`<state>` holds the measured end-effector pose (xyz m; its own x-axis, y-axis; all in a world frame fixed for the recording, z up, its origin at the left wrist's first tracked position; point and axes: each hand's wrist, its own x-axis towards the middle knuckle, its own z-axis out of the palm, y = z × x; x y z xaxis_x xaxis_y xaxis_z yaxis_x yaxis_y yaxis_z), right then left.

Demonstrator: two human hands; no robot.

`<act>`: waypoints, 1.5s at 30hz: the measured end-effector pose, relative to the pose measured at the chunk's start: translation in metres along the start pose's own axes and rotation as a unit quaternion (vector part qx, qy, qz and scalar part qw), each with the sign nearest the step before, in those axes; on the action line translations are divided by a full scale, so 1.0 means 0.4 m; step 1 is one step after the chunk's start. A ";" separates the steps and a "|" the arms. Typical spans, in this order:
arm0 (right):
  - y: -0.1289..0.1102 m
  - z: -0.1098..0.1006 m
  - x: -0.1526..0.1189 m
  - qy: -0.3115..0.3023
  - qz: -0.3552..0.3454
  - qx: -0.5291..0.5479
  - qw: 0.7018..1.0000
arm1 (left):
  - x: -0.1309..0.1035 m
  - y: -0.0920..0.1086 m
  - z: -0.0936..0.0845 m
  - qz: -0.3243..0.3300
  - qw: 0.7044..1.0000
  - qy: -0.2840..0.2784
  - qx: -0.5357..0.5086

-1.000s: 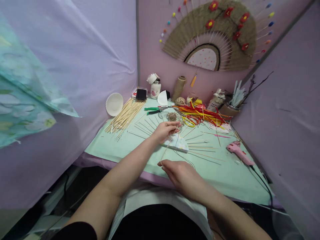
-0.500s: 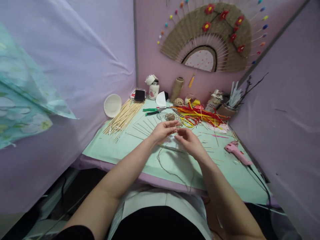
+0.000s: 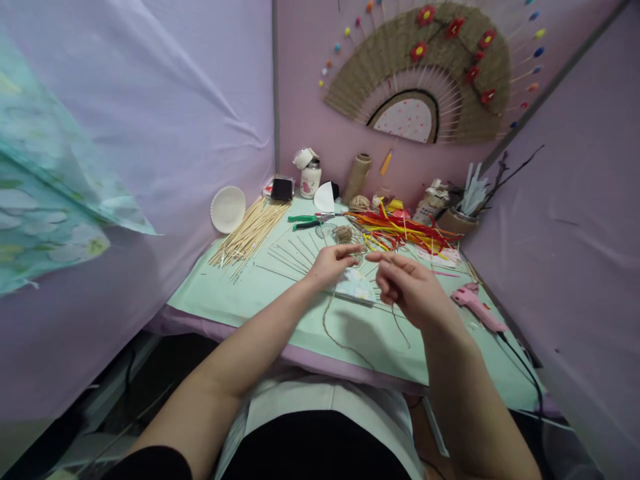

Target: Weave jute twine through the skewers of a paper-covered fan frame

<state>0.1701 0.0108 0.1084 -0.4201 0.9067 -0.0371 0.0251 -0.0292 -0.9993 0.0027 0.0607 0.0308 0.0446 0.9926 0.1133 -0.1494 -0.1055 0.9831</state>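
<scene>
My left hand (image 3: 334, 265) is over the middle of the table, fingertips closed in a pinch on thin twine. To its right, my right hand (image 3: 406, 283) is curled, its index finger pointing at the left fingertips. A loose end of twine (image 3: 401, 328) hangs below the right hand, which grips it. A longer length of twine (image 3: 326, 321) trails down from beneath the left hand across the green cloth. Below both hands lies a pale blue floral half-round base (image 3: 356, 287), with thin sticks (image 3: 287, 259) fanning out from it. The fingers partly hide the base.
Bamboo sticks (image 3: 250, 233) lie in a pile at left, beside a white round dish (image 3: 228, 209). Green-handled pliers (image 3: 305, 221), a small twine ball (image 3: 343, 233) and red and yellow pipe cleaners (image 3: 405, 227) lie behind. A pink glue gun (image 3: 477, 308) rests at right.
My right hand has moved right and toward me, away from the left fingertips, drawing the twine end with it. More of the floral base now shows. My left hand has barely moved.
</scene>
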 end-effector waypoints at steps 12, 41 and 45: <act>0.082 0.149 -0.118 -0.297 -0.055 -0.492 0.816 | -0.004 0.028 -0.011 -0.098 0.972 -0.041 -0.208; 0.095 0.038 0.020 0.029 -0.090 -0.223 0.970 | -0.008 0.010 0.005 -0.040 0.995 -0.042 -0.080; 0.133 0.090 -0.001 -0.009 -0.084 -0.399 0.913 | -0.009 0.030 0.000 -0.105 0.975 -0.012 -0.194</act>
<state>0.1390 -0.0063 0.0548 -0.4939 0.8627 0.1089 0.6088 0.4325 -0.6651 0.0010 0.0560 0.0423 0.1374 0.9875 -0.0769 -0.4975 0.1359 0.8567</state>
